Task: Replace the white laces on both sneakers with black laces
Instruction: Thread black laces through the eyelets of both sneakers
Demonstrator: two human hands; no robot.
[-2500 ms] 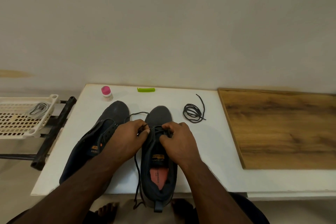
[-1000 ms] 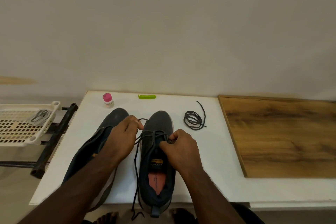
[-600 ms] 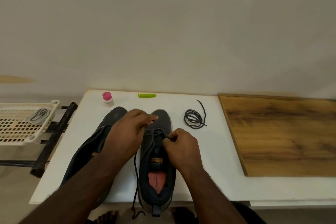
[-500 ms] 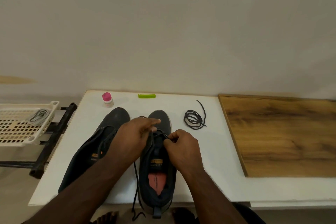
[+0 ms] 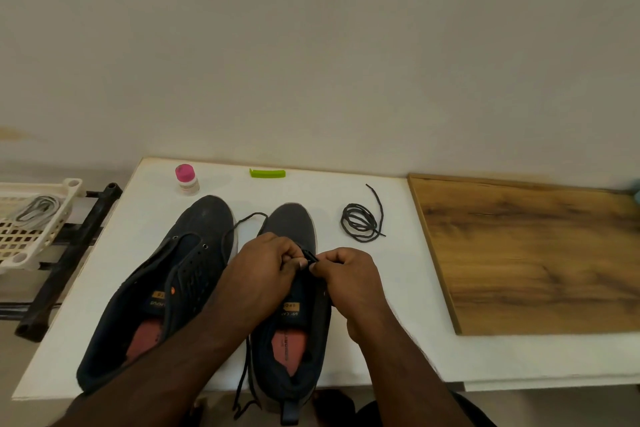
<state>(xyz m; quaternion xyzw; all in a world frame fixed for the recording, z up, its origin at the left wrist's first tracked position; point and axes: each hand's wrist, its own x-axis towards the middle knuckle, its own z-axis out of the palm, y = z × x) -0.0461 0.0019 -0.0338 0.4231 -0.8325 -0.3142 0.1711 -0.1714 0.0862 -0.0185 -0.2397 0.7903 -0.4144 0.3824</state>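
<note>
Seen from a head camera looking down, two dark sneakers sit side by side on a white worktop (image 5: pixel 398 305), toes pointing away from the person. Both hands meet over the right sneaker (image 5: pixel 292 288), at the eyelets nearest the toe. The left hand (image 5: pixel 265 276) has its fingers (image 5: pixel 289 255) curled, pinching the black lace (image 5: pixel 246 218) where it crosses the shoe. The right hand (image 5: pixel 349 279) pinches the lace's other stretch close by, so the two sets of fingertips almost touch, with the lace caught between them. One slack loop of the lace arcs out past the toe, between the two shoes; another length trails down between the shoes and hangs off the worktop's near edge.

The lace is thin, limp and very light; it probably holds no shape and may slip through a loose pinch, so it is best taken right at its stiff tip for pushing through an eyelet. The sneaker looks soft-sided but steady enough to stay put.

The left sneaker (image 5: pixel 166 288) lies open with bare eyelets, untouched. A second black lace (image 5: pixel 360 227) is coiled on the worktop to the right of the shoes, apart from both hands. A pale lace bundle (image 5: pixel 36 206) rests in a white basket (image 5: pixel 74 189) off to the left.
</note>
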